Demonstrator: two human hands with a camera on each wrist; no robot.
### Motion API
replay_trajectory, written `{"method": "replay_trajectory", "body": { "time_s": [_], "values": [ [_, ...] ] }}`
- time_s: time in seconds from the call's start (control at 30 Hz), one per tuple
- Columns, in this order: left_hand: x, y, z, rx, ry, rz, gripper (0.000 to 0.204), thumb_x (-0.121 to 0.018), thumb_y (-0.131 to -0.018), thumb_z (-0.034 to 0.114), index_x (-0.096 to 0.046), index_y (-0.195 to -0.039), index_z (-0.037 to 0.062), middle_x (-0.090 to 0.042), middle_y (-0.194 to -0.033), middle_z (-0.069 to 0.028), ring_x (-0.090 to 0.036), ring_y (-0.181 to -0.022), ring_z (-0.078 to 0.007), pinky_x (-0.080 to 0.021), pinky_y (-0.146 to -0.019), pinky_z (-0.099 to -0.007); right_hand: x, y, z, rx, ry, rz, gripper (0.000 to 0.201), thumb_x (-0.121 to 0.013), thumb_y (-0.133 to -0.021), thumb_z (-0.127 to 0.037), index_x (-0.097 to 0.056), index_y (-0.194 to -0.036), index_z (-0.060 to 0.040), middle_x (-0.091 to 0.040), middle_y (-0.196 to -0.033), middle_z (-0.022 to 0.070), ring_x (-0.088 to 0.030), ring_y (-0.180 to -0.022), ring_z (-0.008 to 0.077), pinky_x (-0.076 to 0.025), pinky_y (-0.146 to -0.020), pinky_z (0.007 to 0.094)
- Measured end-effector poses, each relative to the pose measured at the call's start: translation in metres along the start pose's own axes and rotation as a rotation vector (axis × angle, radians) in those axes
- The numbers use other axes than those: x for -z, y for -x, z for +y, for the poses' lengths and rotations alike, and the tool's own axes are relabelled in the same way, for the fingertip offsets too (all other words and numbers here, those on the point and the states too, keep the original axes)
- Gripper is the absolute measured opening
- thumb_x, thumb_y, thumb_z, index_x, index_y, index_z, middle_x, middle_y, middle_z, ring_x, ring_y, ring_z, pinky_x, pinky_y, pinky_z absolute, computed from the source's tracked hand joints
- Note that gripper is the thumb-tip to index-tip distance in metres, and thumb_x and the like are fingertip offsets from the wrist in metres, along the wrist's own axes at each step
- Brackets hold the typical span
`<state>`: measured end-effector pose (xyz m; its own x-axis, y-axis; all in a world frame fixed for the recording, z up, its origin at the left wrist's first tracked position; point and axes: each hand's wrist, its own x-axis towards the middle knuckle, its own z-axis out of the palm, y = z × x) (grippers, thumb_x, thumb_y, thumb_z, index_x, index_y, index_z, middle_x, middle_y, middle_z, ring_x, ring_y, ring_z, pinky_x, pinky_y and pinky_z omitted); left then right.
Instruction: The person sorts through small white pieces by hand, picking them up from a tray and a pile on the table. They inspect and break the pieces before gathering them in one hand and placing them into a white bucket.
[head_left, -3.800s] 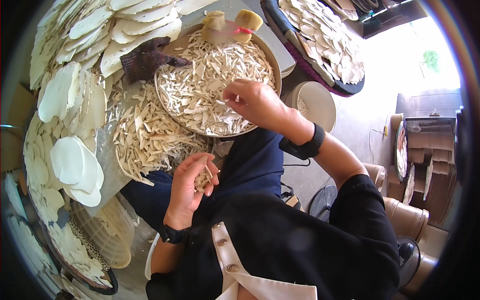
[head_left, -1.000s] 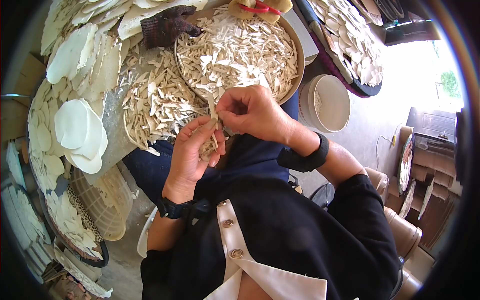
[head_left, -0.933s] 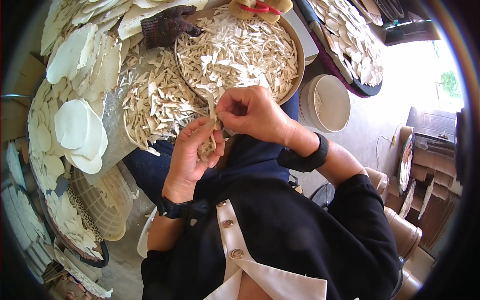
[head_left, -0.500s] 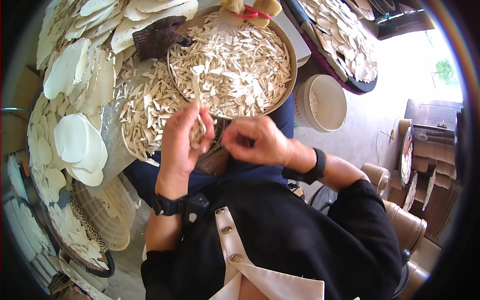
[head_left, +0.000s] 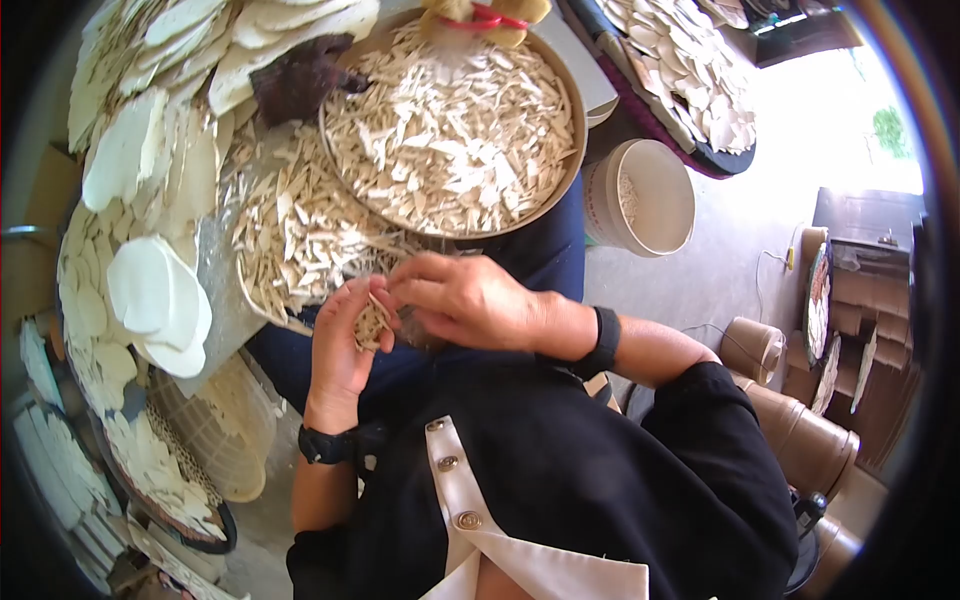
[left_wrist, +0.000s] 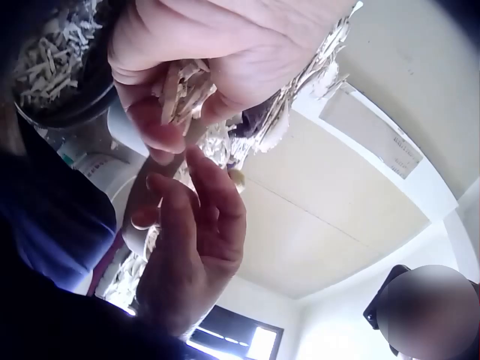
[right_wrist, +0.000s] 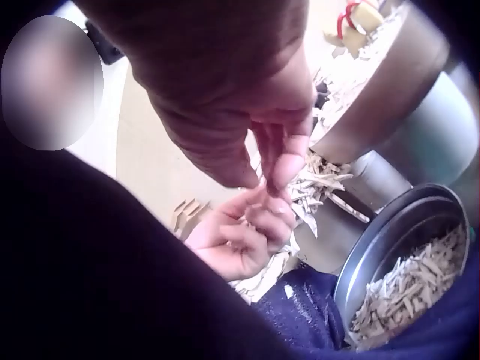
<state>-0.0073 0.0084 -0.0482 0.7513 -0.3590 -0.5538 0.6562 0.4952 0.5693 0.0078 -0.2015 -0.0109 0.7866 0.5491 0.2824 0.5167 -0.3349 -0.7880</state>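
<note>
In the head view my left hand (head_left: 338,345) holds a small bunch of pale dried slivers (head_left: 371,326) in its curled fingers; the left wrist view shows these slivers (left_wrist: 185,91) between palm and fingers. My right hand (head_left: 465,298) is right beside it, its fingertips at the left hand's fingertips. Seen from the left wrist, the right hand (left_wrist: 196,240) has loosely bent fingers, with no sliver visible between them. Beyond both hands, a large round tray (head_left: 578,150) is heaped with slivers. A loose pile of slivers (head_left: 290,240) lies left of it.
A metal pan (right_wrist: 356,274) with slivers sits by the lap in the right wrist view. Large pale slices (head_left: 150,290) are stacked at left, near a dark glove (head_left: 300,80). Red-handled scissors (head_left: 485,18) lie at the tray's far edge. A white bucket (head_left: 655,200) stands right.
Both hands have moved back toward the body. The right hand has come over to the left hand's fingertips. The long sliver that stuck up from the left hand no longer shows upright.
</note>
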Motion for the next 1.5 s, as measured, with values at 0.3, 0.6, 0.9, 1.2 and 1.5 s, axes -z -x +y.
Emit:
{"method": "replay_trajectory", "body": {
  "time_s": [0.3, 0.6, 0.9, 1.2, 1.5],
  "values": [
    [0.035, 0.018, -0.012, -0.086, 0.242, 0.133, 0.045, -0.049, -0.091, 0.012, -0.041, -0.133, -0.0026, -0.052, -0.128, -0.0135, -0.049, -0.120, -0.0278, -0.041, -0.102, -0.0490, 0.064, -0.026, 0.050, -0.359, 0.382, 0.275, 0.016, -0.065, -0.082, -0.013, -0.065, -0.097, -0.0079, -0.060, -0.085, 0.0110, -0.063, -0.070, 0.0283, -0.052, -0.063, 0.0368],
    [0.031, 0.027, -0.005, -0.226, 0.017, 0.231, 0.052, -0.050, -0.091, 0.012, -0.037, -0.137, -0.0063, -0.042, -0.141, -0.0193, -0.040, -0.131, -0.0274, -0.039, -0.105, -0.0434, 0.075, -0.022, 0.075, -0.294, 0.423, 0.274, 0.008, -0.063, -0.083, -0.007, -0.066, -0.089, -0.0047, -0.062, -0.084, 0.0114, -0.063, -0.068, 0.0258, -0.050, -0.061, 0.0338],
    [-0.020, 0.027, 0.010, -0.166, -0.310, 0.031, 0.030, -0.055, -0.095, 0.015, -0.058, -0.118, -0.0034, -0.066, -0.110, -0.0141, -0.064, -0.100, -0.0201, -0.050, -0.086, -0.0294, 0.058, -0.023, 0.026, -0.638, -0.509, 0.344, 0.013, -0.063, -0.090, -0.011, -0.067, -0.099, -0.0022, -0.063, -0.078, -0.0038, -0.054, -0.066, 0.0029, -0.047, -0.060, 0.0197],
    [-0.054, 0.014, 0.014, -0.234, -0.408, 0.012, 0.017, -0.061, -0.092, 0.014, -0.062, -0.100, -0.0010, -0.067, -0.074, -0.0077, -0.065, -0.061, -0.0137, -0.050, -0.056, -0.0230, 0.028, -0.026, -0.010, -0.359, -0.300, 0.076, 0.010, -0.066, -0.085, -0.008, -0.065, -0.092, -0.0008, -0.064, -0.073, 0.0063, -0.061, -0.067, 0.0116, -0.050, -0.062, 0.0275],
    [-0.022, 0.024, 0.011, -0.185, -0.428, 0.088, 0.024, -0.057, -0.094, 0.018, -0.060, -0.109, -0.0011, -0.065, -0.073, -0.0073, -0.064, -0.059, -0.0150, -0.048, -0.052, -0.0225, 0.073, -0.088, 0.061, -0.147, 0.324, 0.241, 0.026, -0.060, -0.080, -0.008, -0.066, -0.105, -0.0108, -0.059, -0.102, 0.0119, -0.060, -0.094, 0.0273, -0.048, -0.081, 0.0412]
  ]
}}
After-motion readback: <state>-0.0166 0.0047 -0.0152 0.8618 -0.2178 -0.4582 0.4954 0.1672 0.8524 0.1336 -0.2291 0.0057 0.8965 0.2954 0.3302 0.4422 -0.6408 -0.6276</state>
